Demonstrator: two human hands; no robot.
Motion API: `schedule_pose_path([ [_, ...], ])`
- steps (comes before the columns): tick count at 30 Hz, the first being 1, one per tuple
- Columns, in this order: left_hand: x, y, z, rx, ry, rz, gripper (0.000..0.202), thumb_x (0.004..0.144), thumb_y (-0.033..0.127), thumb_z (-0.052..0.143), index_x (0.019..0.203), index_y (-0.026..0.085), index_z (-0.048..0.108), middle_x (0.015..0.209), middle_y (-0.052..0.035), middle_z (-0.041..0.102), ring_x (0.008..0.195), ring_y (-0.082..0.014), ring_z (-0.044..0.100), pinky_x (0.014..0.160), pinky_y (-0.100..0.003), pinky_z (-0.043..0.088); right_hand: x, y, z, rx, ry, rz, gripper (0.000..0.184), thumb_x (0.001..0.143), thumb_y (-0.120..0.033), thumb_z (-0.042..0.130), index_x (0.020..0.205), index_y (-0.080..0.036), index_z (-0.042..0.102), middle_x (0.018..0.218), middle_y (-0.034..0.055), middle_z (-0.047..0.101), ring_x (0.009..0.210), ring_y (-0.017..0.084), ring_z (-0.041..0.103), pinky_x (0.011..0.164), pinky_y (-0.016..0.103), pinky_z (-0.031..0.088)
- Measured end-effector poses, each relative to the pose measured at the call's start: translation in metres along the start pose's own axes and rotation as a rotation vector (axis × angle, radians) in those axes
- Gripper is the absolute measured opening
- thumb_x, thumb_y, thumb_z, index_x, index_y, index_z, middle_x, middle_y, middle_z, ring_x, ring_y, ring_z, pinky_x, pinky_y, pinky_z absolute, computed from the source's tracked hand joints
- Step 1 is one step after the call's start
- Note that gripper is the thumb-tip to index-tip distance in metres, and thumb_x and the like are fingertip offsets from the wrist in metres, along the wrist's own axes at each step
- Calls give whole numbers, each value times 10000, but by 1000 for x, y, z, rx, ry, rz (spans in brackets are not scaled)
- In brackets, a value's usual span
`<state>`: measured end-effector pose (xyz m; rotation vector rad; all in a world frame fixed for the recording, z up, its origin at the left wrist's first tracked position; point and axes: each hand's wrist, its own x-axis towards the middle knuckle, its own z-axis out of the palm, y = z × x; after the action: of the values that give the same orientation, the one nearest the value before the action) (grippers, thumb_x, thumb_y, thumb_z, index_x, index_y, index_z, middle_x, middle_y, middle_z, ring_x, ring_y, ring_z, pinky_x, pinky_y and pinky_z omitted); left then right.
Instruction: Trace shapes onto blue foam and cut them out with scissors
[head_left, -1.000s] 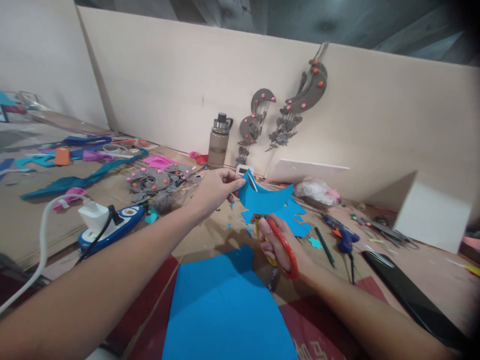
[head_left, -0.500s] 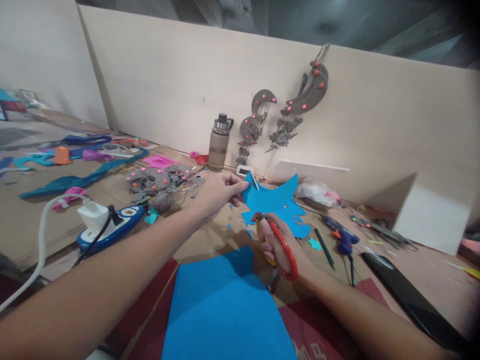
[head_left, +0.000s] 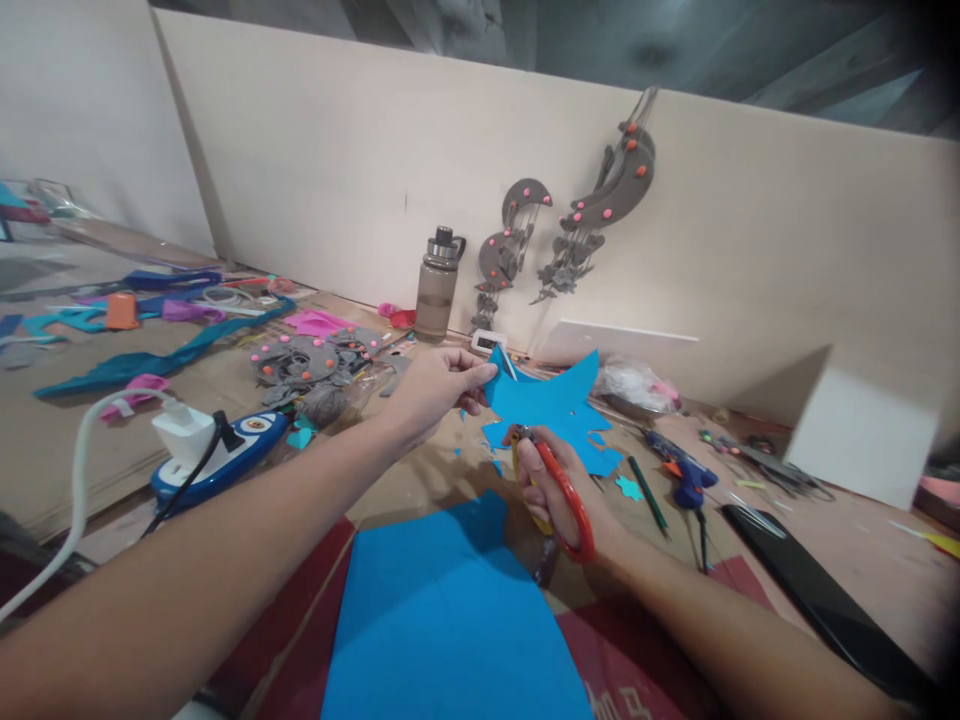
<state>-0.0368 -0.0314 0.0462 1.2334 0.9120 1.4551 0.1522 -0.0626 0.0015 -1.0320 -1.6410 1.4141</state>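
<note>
Between the thumb and fingers of my left hand point(head_left: 457, 385) is the left tip of a blue crescent-shaped sheet point(head_left: 536, 400), likely foam or felt. My right hand point(head_left: 551, 475) is closed round scissors point(head_left: 571, 500) with red and yellow handles. Their blades reach up behind the crescent, and a bit of blade shows above its upper edge near my left thumb. Jagged blue offcuts point(head_left: 596, 455) lie just behind and to the right of the crescent. A large blue sheet point(head_left: 450, 610) rests closest to me, below both hands.
A bottle point(head_left: 436, 290) stands by the wall. Grey moon hangings point(head_left: 626, 185) with pink and orange dots hang there. On the right lie a pencil point(head_left: 648, 495), a glue gun point(head_left: 686, 475) and a black phone-like slab point(head_left: 817, 600). A blue power strip point(head_left: 225, 465) is at left.
Both hands keep nearly the same place. The crescent has tilted very slightly, and the view has shifted a little.
</note>
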Motion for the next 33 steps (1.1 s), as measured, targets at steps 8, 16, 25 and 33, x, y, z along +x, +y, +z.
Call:
schedule_pose_path([
  [8,0,-1,-2,65,1,-24,195,815,238,767,720,115,649,617,-29,662,516,-94,597,465,-192,459,1,3,-1,28,-17,4,477,879,-680,604,866,-234,435,684,-69,356,461,38,278,378,160,207],
  [16,2,-3,-2,68,23,12,175,882,200,687,738,112,640,600,-15,641,509,-95,595,455,-185,454,3,5,-2,-1,-26,-12,470,890,-683,585,860,-238,437,654,-73,345,460,51,292,375,163,223],
  [25,-3,0,5,-49,12,-34,205,891,106,649,696,118,589,575,14,587,496,-72,550,474,-171,464,0,2,1,36,-47,-28,472,883,-708,573,876,-257,436,661,-75,331,468,66,278,375,173,225],
  [33,-5,3,9,-89,29,-69,251,900,81,632,668,130,550,547,12,586,468,-71,533,457,-173,433,0,0,2,27,-33,-37,485,879,-706,584,858,-247,426,657,-82,330,463,55,269,382,171,206],
])
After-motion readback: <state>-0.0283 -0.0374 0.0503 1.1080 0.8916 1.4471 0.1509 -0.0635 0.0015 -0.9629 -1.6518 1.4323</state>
